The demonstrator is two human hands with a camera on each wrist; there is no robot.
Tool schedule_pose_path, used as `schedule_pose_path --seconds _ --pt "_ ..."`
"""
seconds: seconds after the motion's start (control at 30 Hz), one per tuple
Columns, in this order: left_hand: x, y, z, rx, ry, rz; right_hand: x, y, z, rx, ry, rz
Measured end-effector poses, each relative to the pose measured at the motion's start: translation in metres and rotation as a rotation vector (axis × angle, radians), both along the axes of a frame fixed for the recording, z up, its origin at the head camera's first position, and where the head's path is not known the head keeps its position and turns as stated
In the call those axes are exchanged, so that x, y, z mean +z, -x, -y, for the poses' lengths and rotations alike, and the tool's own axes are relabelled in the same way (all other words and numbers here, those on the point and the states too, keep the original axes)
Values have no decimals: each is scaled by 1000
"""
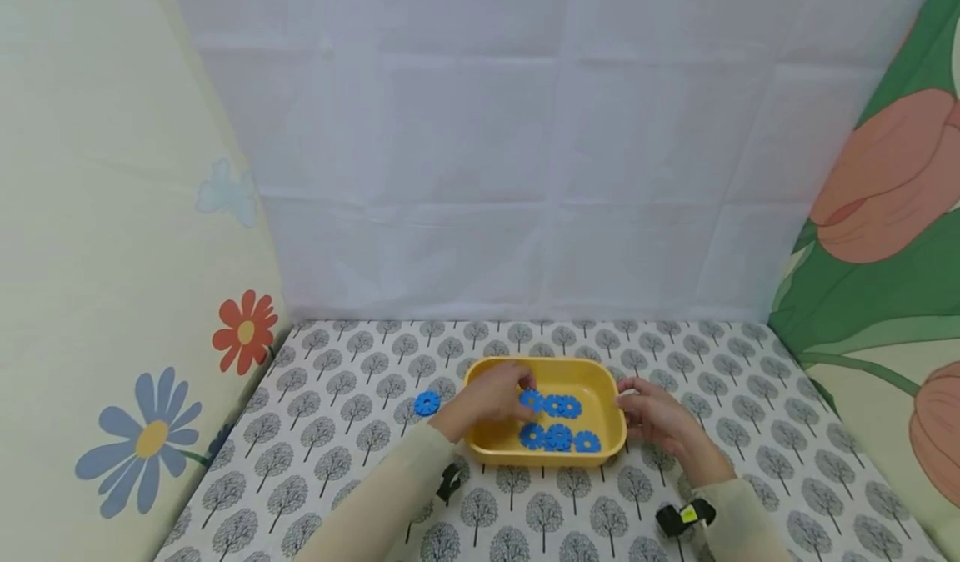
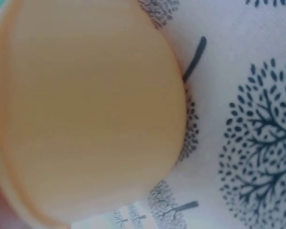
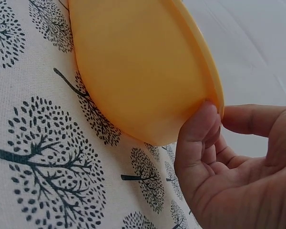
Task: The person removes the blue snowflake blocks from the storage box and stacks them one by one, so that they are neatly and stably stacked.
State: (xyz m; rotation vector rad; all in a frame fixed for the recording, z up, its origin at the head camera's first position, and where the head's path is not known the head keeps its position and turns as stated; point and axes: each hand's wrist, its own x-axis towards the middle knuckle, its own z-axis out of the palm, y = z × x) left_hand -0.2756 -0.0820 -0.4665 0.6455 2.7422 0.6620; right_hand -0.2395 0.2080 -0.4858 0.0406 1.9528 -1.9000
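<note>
**A left hand (image 1: 491,391) is leaning into a yellow tray (image 1: 540,459) beside blue discs (image 1: 558,438)**

The tray is sitting on the bench (image 1: 322,495), whose covering is showing dark printed trees. The left hand is crossing the tray's left rim, its fingers bending by the leftmost disc of the row in the tray's middle; whether they are pinching that disc or only hanging beside it, one cannot tell. In the left wrist view, the tray's outer wall is filling much of the picture and hiding those fingers. The right hand (image 1: 658,416) is holding the tray's right rim: in the right wrist view, its fingers (image 3: 193,138) are pinching the edge from both sides. Inside the tray, three discs are lying across the middle and others are clustering along the near wall, some overlapping. One loose disc (image 1: 427,403) is lying on the bench, just left of the tray. A white sheet (image 1: 450,170) is hanging beyond the tray, and a pale cloth with painted flowers is standing well to its left.
</note>
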Motion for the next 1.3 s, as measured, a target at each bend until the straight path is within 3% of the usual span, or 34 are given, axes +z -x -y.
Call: schedule_pose_path --seconds 0.2,0.5,0.8,1.0,1.3 --pt "11 -6 6 -17 -44 -38 0 0 0 -5 -8 0" --pt "14 -11 23 -15 -100 -82 0 -1 0 -4 -3 0" --pt "21 -18 43 -1 -214 -127 -1 0 1 -13 -7 -4" --pt "23 -19 56 30 -256 -147 -1 -1 0 -7 5 -8" --pt "19 -22 77 128 -303 -143 -1 0 -1 8 24 -9"
